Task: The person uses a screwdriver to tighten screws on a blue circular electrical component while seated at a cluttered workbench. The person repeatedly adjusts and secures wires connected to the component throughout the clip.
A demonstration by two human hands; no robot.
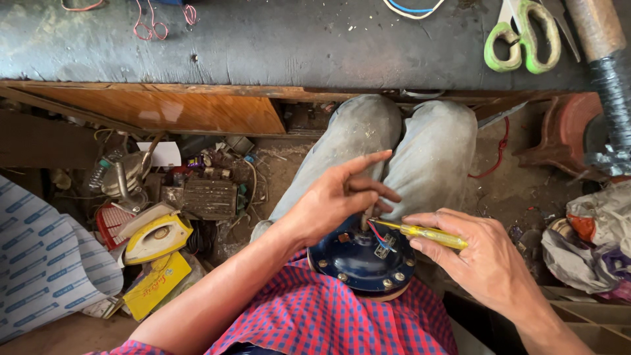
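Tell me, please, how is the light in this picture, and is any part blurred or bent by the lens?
Head view: soft daylight, no hard shadows; the space under the workbench is dim. The left hand, the right hand with the yellow screwdriver and the blue round housing look sharp. The wide lens bends the edges, and the bench edge looks curved. Slight glare on the housing.

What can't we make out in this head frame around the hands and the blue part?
- Screwdriver tip: head view, hidden behind the left hand fingers.
- Round blue housing: near edge covered by the checked shirt.
- Red and blue wires: too small to see where they end.
- Right hand: grip on the handle partly hidden by its own palm.
- Green scissors: blades cut off by the top edge.
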